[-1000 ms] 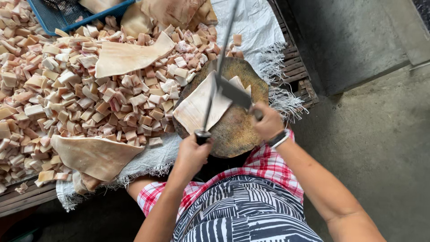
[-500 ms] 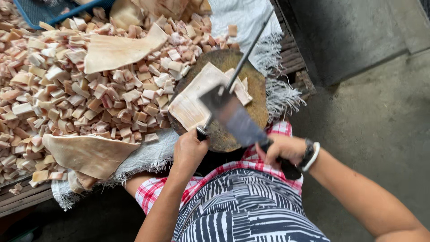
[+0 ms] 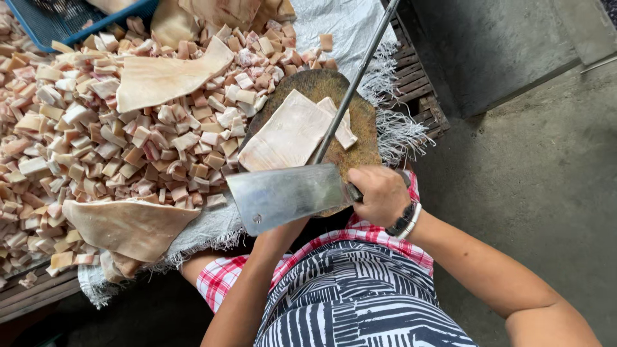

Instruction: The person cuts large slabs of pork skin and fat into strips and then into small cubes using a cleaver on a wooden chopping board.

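Right hand (image 3: pixel 380 195) clenched on broad steel cleaver (image 3: pixel 286 196), blade swung from upright to flat since half-second ago, honing stroke down long steel rod (image 3: pixel 355 80); left hand hidden beneath blade at 6 o'clock, grip untellable.

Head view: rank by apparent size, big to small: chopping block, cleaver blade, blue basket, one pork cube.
1. Chopping block
2. Cleaver blade, though it sits nearer the camera
3. Pork cube
Blue basket: cropped by the frame, unrankable.
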